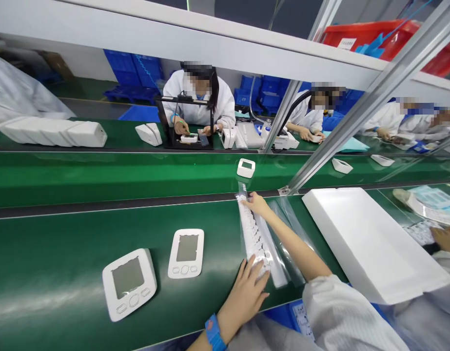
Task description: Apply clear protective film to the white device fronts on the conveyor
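A long clear plastic sleeve [251,229], filled with a row of small white parts, lies on the green worktop. My left hand [246,292], with a blue band at the wrist, rests on its near end with fingers spread. At the far end, my right hand [259,204] pinches the sleeve between thumb and fingers. More clear plastic sleeves [288,234] lie beneath and beside my right forearm. Left of my hands are two white device housings with grey screens: a flat one [185,253] and a thicker one [129,284].
A white foam tray [367,239] stands at the right, close to my right arm. Beyond the worktop runs a green conveyor [137,175] carrying a white device [245,168]. A metal post [330,136] rises ahead on the right. Several people work across the line.
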`<state>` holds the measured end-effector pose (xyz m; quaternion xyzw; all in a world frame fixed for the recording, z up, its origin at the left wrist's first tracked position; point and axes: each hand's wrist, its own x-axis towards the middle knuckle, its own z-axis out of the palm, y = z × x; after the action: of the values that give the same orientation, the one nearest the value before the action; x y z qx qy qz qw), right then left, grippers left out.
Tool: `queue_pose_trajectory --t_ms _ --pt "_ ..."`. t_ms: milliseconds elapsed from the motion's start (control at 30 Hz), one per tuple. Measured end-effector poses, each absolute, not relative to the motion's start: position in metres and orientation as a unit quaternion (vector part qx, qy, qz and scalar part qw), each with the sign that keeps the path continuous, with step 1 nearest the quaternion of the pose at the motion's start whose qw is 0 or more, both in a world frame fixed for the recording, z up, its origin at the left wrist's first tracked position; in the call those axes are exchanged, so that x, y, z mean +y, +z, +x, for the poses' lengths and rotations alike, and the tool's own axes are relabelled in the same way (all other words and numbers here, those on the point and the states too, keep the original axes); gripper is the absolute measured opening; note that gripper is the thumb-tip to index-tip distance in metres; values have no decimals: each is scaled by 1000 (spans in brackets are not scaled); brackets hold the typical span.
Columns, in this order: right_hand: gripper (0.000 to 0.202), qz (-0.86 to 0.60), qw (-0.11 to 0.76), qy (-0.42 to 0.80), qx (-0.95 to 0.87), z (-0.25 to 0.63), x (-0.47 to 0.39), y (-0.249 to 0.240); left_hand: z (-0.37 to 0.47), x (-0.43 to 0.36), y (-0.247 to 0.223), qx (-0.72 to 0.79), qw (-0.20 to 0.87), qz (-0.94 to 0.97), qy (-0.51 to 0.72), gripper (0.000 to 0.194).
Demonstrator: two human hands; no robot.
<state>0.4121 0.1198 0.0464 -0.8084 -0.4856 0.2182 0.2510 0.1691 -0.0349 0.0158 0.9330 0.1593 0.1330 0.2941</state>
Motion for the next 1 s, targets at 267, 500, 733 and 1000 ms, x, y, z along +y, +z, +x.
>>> queue_pose_trajectory --t_ms 267,500,733,1000 --pt "31 -780 372 297 -405 420 133 55 174 -41 5 233 324 900 175 55" --pt "55 -664 539 367 -366 436 77 118 172 -42 1 231 320 897 200 44" --pt "56 -616 621 353 -332 416 -31 132 181 -47 0 280 425 833 219 32" --pt "44 -606 574 338 -434 333 -61 106 180 -37 12 285 617 652 337 57"
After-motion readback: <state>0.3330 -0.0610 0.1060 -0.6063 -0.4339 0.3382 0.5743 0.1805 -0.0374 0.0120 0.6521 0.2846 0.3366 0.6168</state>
